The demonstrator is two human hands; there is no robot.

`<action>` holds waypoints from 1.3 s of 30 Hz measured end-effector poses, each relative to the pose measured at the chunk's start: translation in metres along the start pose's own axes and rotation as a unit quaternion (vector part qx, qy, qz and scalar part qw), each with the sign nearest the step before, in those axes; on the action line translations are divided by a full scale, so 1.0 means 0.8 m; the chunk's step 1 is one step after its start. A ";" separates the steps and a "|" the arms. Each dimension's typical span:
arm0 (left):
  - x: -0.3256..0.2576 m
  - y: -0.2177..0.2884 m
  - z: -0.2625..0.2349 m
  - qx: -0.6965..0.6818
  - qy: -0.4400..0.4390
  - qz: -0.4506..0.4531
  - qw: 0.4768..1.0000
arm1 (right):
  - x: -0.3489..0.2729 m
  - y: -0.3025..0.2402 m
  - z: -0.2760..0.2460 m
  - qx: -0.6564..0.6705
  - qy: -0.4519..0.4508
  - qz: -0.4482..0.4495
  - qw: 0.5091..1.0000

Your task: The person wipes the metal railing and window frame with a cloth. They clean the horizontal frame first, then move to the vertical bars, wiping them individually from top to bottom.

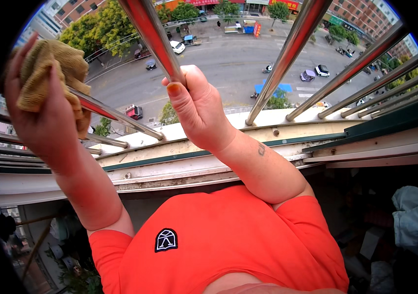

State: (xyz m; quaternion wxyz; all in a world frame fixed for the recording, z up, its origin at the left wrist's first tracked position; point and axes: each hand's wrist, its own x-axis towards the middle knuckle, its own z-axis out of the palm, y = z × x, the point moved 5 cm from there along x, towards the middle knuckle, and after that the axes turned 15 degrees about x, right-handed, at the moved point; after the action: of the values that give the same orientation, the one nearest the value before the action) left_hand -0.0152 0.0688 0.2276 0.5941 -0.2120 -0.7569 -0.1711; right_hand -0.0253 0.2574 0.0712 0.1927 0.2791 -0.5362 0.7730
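Under both arms sits an orange shirt (228, 240). Right hand (196, 105) has its grip clamped around a shiny metal bar (152, 34). Left hand (39, 115) squeezes a tan cloth (47, 63) against another bar (111, 115). Far below the grips, cars drive on a street (233, 63).

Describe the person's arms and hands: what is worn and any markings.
Both forearms are bare. Short orange sleeves of a T-shirt end at the upper arms. The right forearm bears a small dark mark. No gloves, rings or watch show on the left hand or right hand.
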 end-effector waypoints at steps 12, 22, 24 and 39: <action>-0.068 0.005 0.027 0.081 -0.007 0.027 0.996 | 0.000 -0.006 -0.004 0.003 0.001 -0.001 1.000; -0.203 0.004 0.047 0.063 -0.134 -0.024 0.989 | 0.001 -0.004 -0.001 0.003 0.000 -0.019 1.000; -0.213 0.009 0.049 0.065 -0.157 -0.029 0.985 | 0.000 -0.003 -0.002 -0.004 0.003 -0.021 1.000; -0.027 0.000 0.011 -0.102 -0.036 -0.017 0.994 | 0.000 -0.001 -0.005 -0.011 0.003 -0.002 1.000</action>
State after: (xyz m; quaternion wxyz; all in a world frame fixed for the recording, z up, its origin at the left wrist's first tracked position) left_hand -0.0178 0.0705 0.2047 0.5386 -0.2642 -0.7601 -0.2497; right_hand -0.0257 0.2613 0.0711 0.1989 0.2759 -0.5432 0.7676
